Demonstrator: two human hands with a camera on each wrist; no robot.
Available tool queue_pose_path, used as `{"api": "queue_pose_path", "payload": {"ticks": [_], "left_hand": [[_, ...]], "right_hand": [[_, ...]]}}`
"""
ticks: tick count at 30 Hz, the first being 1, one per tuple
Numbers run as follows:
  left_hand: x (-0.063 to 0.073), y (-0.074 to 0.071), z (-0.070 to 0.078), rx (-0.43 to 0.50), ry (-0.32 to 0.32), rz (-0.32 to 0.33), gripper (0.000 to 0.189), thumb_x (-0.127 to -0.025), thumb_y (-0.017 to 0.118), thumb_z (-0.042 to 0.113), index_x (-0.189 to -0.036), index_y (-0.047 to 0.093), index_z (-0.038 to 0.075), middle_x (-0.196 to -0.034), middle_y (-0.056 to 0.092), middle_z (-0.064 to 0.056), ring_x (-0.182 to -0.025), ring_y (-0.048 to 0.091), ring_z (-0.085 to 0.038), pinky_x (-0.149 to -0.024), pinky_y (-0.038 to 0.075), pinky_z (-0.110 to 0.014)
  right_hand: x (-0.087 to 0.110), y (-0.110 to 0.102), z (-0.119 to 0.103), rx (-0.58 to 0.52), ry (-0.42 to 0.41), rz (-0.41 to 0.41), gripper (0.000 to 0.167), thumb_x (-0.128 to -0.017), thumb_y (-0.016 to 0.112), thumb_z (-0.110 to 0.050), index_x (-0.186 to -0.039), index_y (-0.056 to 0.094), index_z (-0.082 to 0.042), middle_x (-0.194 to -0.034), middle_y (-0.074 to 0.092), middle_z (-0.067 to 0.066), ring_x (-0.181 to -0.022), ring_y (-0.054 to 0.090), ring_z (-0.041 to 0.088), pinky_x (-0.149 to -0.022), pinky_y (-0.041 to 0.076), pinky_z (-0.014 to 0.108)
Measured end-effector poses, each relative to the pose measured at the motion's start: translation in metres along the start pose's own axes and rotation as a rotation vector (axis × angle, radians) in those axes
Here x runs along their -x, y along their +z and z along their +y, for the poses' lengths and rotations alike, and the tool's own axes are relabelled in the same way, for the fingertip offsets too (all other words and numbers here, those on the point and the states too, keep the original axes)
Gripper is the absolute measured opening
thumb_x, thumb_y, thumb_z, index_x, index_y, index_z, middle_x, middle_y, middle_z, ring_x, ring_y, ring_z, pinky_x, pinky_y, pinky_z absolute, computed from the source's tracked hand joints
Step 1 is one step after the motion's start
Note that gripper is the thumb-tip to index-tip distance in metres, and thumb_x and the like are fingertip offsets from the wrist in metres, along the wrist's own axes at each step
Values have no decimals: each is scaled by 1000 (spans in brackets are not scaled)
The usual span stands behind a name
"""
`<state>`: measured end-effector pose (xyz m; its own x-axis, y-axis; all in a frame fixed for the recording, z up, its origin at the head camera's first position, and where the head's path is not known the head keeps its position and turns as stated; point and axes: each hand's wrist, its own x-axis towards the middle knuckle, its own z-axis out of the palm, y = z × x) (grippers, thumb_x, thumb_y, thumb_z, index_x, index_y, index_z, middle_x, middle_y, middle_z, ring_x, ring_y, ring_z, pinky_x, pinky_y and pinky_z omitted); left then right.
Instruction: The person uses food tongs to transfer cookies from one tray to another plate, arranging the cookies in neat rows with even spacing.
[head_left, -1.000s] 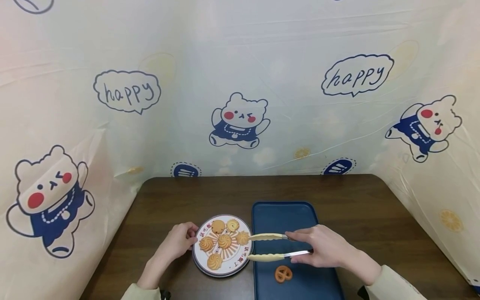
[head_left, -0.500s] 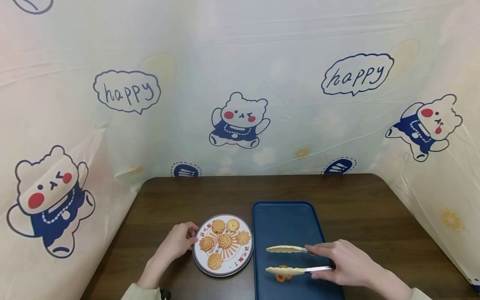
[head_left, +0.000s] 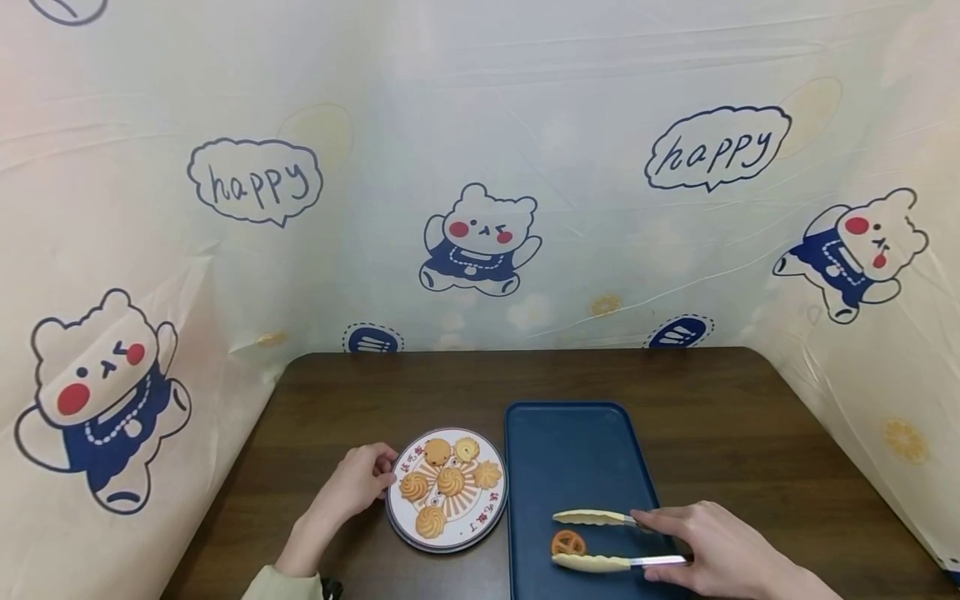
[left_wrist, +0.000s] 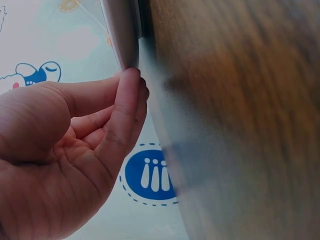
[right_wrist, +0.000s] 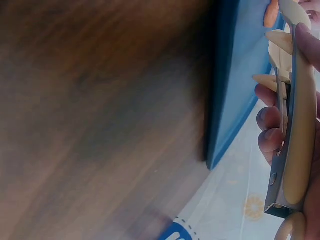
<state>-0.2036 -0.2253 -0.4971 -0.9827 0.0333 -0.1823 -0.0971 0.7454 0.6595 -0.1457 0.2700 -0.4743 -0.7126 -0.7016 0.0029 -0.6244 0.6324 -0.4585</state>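
Observation:
At the left side of a white printed plate (head_left: pixel 463 527), my left hand (head_left: pixel 358 487) pinches the rim between thumb and fingers, as the left wrist view shows at the plate's edge (left_wrist: pixel 122 35). Several golden cookies (head_left: pixel 450 482) lie on this plate. My right hand (head_left: pixel 720 550) grips metal tongs (head_left: pixel 592 564) with cream-coloured tips, their arms spread apart. Between and partly under those tips lies a brown pretzel (head_left: pixel 567 542) on the blue tray (head_left: pixel 570 458); the near tip hides its lower edge. The right wrist view shows fingers curled round the tongs (right_wrist: pixel 302 125).
A dark wooden table (head_left: pixel 360 400) carries the plate and the tray side by side, their edges almost touching. Another plate rim shows under the top one. Behind stands a pale printed curtain (head_left: pixel 585 250) with bears and lettering.
My right hand has drawn the tongs from the plate's right edge back toward me and rightward, over the pretzel. A star-shaped cookie at their tips stays on the plate. My left hand keeps still.

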Motion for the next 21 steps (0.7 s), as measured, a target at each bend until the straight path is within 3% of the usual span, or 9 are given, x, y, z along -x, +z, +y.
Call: {"api": "queue_pose_path", "payload": {"ticks": [3,10,21], "left_hand": [[0,0,0,3,-1,0,25,-88,71,-3,-112,66,-1,-84,55,-6,-71,57,-17,-62,57,-29],[1,0,-1,3,7,1,25,-88,71,-4,-112,65,-2,-84,55,-6,-71,56,-17,-62,57,-30],[2,-1,0,-3,29,1,24,-88,72,-3,-112,65,-2,-83,54,-6,-71,55,-17,-61,56,-30]], "right_hand": [[3,1,1,-34,31,-32,59,-92,65,-53,-133,64,-11,-118,70,4,-81,59,-2,-67,56,24],[6,4,3,26,-47,6,55,-92,67,-49,-130,66,-10,-117,71,3,-89,64,0,-67,57,26],[7,6,4,14,-30,-14,55,-93,66,-49,-131,66,-9,-117,70,4,-83,60,-3,-68,57,25]]}}
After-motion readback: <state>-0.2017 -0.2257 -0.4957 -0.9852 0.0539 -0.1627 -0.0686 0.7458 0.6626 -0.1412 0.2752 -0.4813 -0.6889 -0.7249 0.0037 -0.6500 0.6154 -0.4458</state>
